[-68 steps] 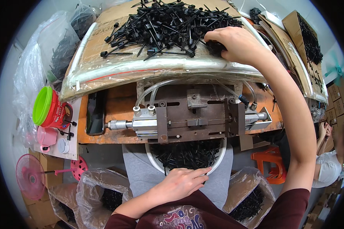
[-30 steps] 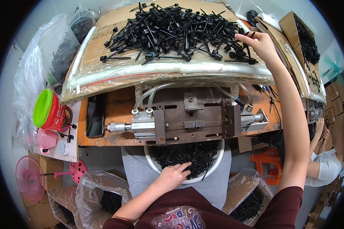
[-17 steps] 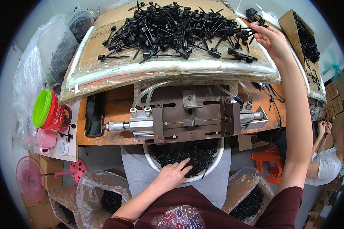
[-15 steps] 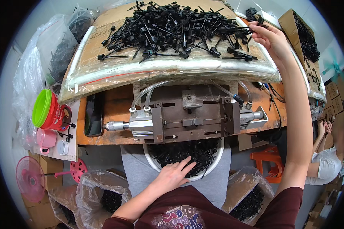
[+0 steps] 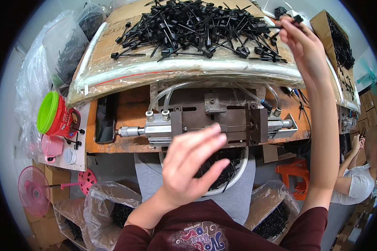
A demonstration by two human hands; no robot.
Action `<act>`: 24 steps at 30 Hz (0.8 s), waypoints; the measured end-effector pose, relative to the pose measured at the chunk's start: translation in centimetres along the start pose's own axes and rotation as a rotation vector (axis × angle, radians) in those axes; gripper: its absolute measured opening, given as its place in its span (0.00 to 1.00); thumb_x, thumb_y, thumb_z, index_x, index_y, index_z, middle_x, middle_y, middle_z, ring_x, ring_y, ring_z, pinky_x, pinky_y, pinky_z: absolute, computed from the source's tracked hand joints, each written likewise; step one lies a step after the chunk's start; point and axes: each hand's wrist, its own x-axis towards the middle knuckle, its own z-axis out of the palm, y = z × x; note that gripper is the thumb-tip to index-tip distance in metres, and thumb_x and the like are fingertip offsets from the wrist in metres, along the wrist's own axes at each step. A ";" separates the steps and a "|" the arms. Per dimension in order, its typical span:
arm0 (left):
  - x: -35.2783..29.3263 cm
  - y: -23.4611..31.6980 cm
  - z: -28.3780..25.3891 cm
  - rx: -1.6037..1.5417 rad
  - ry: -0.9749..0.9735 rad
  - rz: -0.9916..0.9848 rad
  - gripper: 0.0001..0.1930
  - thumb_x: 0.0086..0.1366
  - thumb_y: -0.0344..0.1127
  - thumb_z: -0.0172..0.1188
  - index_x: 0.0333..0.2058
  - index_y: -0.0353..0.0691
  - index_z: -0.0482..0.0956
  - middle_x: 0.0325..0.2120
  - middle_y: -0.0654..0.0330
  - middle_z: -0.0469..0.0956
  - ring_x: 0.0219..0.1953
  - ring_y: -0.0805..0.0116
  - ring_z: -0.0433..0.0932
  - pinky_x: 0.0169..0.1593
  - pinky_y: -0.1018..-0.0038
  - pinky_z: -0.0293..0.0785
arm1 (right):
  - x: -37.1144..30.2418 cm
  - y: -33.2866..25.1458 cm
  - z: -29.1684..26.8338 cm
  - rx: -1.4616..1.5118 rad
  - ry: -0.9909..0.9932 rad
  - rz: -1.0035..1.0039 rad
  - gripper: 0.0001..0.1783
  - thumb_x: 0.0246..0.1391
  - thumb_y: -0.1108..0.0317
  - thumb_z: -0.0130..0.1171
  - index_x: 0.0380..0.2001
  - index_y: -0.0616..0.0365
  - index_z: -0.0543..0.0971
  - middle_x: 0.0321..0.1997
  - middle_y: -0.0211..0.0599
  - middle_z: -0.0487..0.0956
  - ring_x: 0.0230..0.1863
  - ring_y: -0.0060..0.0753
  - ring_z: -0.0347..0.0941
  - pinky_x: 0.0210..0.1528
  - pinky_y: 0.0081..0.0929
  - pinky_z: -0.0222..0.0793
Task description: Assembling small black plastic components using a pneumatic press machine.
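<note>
Head view: the right hand (image 5: 309,50) hangs at the right edge of the board (image 5: 109,44), its grip pinching a black piece (image 5: 298,19) between thumb and fingers, the thick end poking out above. Just to the left, the pile (image 5: 197,27) of similar pieces, thin stems and chunky heads tangled together, lies on the film-wrapped cardboard. Over the front of the jig (image 5: 234,108), the left hand (image 5: 182,167) holds its grip spread, thumb well apart from the fingers, with nothing visible in it; whether the fingertips touch the jig, I cannot tell. Clear tubes (image 5: 176,87) curve up from the jig, which sits on the orange bench (image 5: 134,98). Below the bench edge, a white basket (image 5: 245,162) of black pieces rests on the lap (image 5: 148,172), partly hidden by the left hand. Beside the bench at left stand a red bucket (image 5: 63,119), a pink cup (image 5: 52,145) and a white jar (image 5: 69,156). An orange stool (image 5: 291,168) stands at right.
</note>
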 end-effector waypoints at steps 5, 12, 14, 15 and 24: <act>1.2 -0.5 -0.3 0.102 0.024 0.047 0.26 0.50 0.28 0.73 0.50 0.30 0.78 0.49 0.46 0.79 0.48 0.52 0.79 0.50 0.66 0.76 | -12.4 -2.1 5.1 0.243 -0.307 0.408 0.09 0.58 0.72 0.62 0.40 0.65 0.78 0.34 0.39 0.82 0.27 0.23 0.78 0.30 0.18 0.76; -1.4 0.2 -0.4 -0.024 -0.204 0.038 0.19 0.46 0.24 0.72 0.40 0.35 0.85 0.40 0.54 0.83 0.35 0.62 0.82 0.36 0.71 0.78 | -18.1 0.6 5.1 0.477 -0.282 0.694 0.09 0.57 0.75 0.62 0.40 0.66 0.77 0.35 0.45 0.82 0.25 0.23 0.78 0.28 0.20 0.76; -1.7 0.4 -0.6 -0.098 -0.228 -0.010 0.18 0.46 0.25 0.73 0.40 0.36 0.85 0.39 0.55 0.83 0.33 0.63 0.82 0.35 0.72 0.78 | -18.2 0.7 4.8 0.498 -0.290 0.689 0.09 0.57 0.75 0.63 0.40 0.66 0.77 0.36 0.46 0.82 0.25 0.23 0.78 0.27 0.20 0.75; -1.5 0.6 -0.9 -0.156 -0.231 -0.052 0.18 0.46 0.25 0.73 0.39 0.36 0.85 0.38 0.56 0.84 0.33 0.63 0.82 0.35 0.73 0.78 | -18.1 0.8 4.5 0.509 -0.293 0.679 0.09 0.57 0.75 0.63 0.40 0.66 0.77 0.36 0.46 0.82 0.25 0.23 0.78 0.27 0.20 0.75; -2.6 0.7 -0.9 -0.161 -0.235 -0.126 0.16 0.43 0.29 0.76 0.35 0.39 0.86 0.38 0.57 0.83 0.34 0.64 0.82 0.34 0.74 0.76 | -18.6 1.3 4.1 0.323 0.005 0.457 0.11 0.62 0.71 0.58 0.43 0.69 0.79 0.35 0.40 0.80 0.25 0.21 0.76 0.27 0.20 0.73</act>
